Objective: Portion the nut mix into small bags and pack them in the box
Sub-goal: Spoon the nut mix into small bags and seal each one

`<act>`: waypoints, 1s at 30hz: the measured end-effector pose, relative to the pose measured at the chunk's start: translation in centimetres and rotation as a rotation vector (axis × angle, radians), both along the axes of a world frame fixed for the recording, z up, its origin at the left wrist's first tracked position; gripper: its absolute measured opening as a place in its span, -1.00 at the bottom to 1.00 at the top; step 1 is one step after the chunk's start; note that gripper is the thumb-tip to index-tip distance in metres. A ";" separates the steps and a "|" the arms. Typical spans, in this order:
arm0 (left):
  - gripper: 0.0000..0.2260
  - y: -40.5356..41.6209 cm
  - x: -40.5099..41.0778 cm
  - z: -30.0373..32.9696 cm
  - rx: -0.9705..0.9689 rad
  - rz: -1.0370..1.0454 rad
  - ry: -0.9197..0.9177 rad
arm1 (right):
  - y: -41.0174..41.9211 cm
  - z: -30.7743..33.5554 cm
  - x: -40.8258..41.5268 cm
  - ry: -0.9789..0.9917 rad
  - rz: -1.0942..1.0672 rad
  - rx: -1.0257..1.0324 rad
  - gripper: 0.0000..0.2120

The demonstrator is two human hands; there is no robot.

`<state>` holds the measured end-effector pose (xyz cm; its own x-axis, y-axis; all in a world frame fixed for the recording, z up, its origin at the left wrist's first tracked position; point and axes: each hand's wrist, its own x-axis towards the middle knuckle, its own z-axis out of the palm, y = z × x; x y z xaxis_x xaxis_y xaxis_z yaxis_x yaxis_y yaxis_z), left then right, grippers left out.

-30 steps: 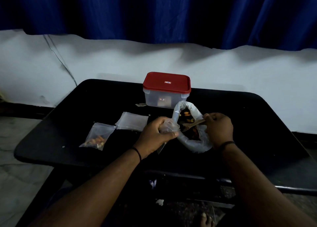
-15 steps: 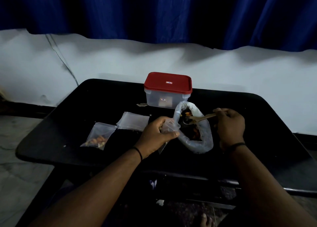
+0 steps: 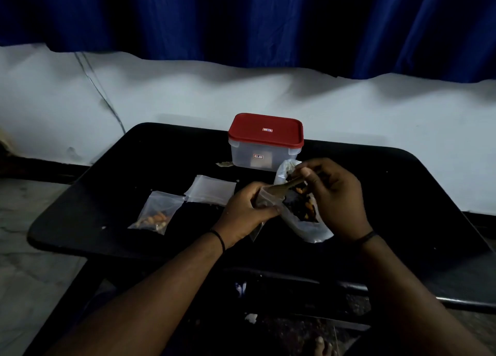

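Note:
My left hand [image 3: 245,212] holds a small clear bag [image 3: 265,197] open beside the big plastic bag of nut mix [image 3: 303,210] on the black table [image 3: 402,194]. My right hand [image 3: 335,194] grips a wooden spoon [image 3: 284,186] whose bowl points into the small bag's mouth. A filled small bag [image 3: 155,213] with nuts lies flat to the left. A stack of empty small bags [image 3: 210,190] lies next to it. The clear box with a red lid [image 3: 265,143] stands shut at the back of the table.
A scrap of paper [image 3: 224,164] lies left of the box. A white wall with a cable [image 3: 102,97] and a blue curtain [image 3: 241,20] are behind the table. Floor and a bare foot [image 3: 320,346] show below the front edge.
My right hand has lifted the spoon out of the big nut bag and swung it left, so its bowl now reaches the small bag held by my left hand.

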<state>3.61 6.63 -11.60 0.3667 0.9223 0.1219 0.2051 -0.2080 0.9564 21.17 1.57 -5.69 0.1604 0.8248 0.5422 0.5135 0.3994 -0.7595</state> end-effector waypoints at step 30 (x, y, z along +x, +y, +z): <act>-0.66 -0.2 0.0 0.0 -0.008 0.016 0.007 | 2.8 -3.8 3.8 0.268 -0.490 -0.505 -0.78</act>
